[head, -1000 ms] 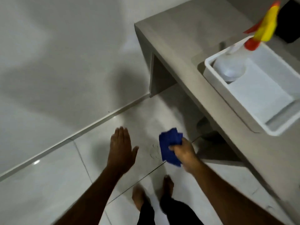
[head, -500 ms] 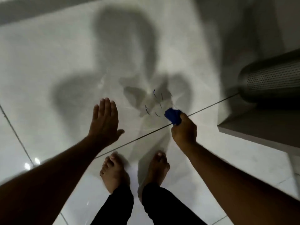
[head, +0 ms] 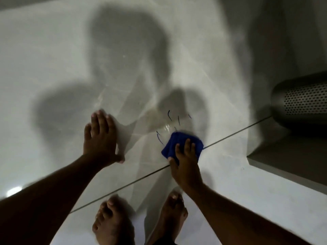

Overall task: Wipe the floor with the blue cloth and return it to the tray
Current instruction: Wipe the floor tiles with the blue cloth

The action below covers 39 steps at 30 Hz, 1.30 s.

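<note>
We see the right hand pressing the blue cloth flat on the floor, fingers spread over it, beside dark pen marks; left hand open, palm flat on the tile, holding nothing

the floor ahead of both hands is bare and open, far up and to the left. on the right, a perforated metal cylinder and a grey base edge close the way. the left hand lies flat beside the blue marks. two bare feet stand just behind the right hand.
</note>
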Tool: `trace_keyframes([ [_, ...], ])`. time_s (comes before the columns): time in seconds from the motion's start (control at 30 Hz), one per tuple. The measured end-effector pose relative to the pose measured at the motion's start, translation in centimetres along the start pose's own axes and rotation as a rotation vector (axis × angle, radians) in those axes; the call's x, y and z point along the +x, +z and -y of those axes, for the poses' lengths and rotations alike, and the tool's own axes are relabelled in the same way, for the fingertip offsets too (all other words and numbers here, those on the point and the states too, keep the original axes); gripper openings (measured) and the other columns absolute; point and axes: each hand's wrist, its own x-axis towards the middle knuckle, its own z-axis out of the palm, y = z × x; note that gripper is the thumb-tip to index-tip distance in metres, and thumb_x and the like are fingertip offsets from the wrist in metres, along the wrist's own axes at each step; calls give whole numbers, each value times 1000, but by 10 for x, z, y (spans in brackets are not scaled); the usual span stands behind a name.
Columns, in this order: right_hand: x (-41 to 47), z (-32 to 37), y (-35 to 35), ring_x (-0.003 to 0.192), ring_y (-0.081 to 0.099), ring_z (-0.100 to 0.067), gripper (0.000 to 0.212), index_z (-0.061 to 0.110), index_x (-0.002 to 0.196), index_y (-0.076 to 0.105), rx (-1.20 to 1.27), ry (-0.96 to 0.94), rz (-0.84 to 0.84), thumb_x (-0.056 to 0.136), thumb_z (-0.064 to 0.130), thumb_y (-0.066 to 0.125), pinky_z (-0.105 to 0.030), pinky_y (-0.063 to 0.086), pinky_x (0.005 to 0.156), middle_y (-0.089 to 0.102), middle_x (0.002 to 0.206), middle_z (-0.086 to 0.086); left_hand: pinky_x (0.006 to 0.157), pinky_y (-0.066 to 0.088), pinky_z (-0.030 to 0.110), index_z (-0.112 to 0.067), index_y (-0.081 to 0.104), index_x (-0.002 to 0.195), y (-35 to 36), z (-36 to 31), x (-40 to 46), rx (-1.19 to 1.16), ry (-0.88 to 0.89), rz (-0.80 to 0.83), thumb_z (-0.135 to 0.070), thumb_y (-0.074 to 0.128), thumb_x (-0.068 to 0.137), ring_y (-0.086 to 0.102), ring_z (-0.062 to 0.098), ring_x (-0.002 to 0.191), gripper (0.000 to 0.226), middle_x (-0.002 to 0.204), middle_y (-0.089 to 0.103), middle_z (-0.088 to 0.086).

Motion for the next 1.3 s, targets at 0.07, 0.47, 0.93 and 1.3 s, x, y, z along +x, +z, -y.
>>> trace_keyframes([
  [0.07, 28, -1, -18, 148, 6, -40, 64, 6, 147, 34, 52, -15, -69, 93, 28, 60, -53, 20, 120, 14, 160, -22, 120, 2, 57, -2, -23, 146, -1, -1, -1, 8, -2, -6, -63, 86, 46, -25, 44, 144, 160, 155, -28, 28],
  [0.47, 9, -5, -19, 135, 33, -54, 69, 1, 138, 48, -299, -447, 47, 73, 5, 71, -65, 40, 101, 39, 147, -30, 121, 3, 57, 1, -21, 147, -14, -8, -2, 14, -1, 2, -60, 86, 50, -23, 45, 144, 156, 155, -27, 30],
  [0.93, 29, -4, 5, 143, 26, -42, 78, 18, 148, 32, -593, -903, 142, 77, 19, 62, -61, 28, 111, 31, 157, -15, 122, 2, 55, -1, -31, 142, 1, 2, -2, 12, 20, -14, -62, 85, 49, -25, 42, 144, 160, 154, -32, 26],
  [1.3, 117, 103, 2, 146, 14, -44, 75, 17, 150, 27, -432, -565, -112, 81, 23, 56, -65, 24, 112, 19, 160, -18, 121, 1, 53, 0, -29, 142, 3, 5, -1, 23, 24, -29, -63, 86, 48, -22, 41, 145, 161, 156, -27, 26],
])
